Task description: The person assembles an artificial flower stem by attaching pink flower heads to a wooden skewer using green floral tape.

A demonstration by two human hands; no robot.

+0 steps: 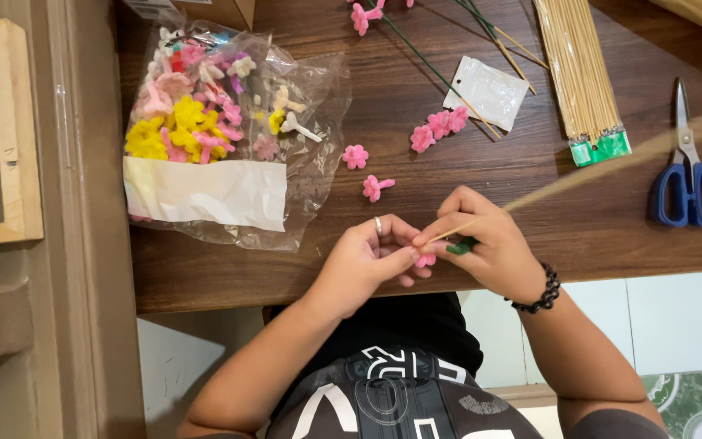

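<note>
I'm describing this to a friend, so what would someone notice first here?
First, the two hands at the table's near edge: the left hand and right hand pinch a small pink flower and a thin wooden stick together. Next, the clear bag of pink and yellow flowers at left, and the blue scissors at far right.

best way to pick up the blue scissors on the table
Grip the scissors by the blue handle loops, coming from the table's near edge. The loops point toward the person and the shut blades point away, so fingers meet the handles first. They lie flat with bare wood around them, beyond the right hand.
</note>
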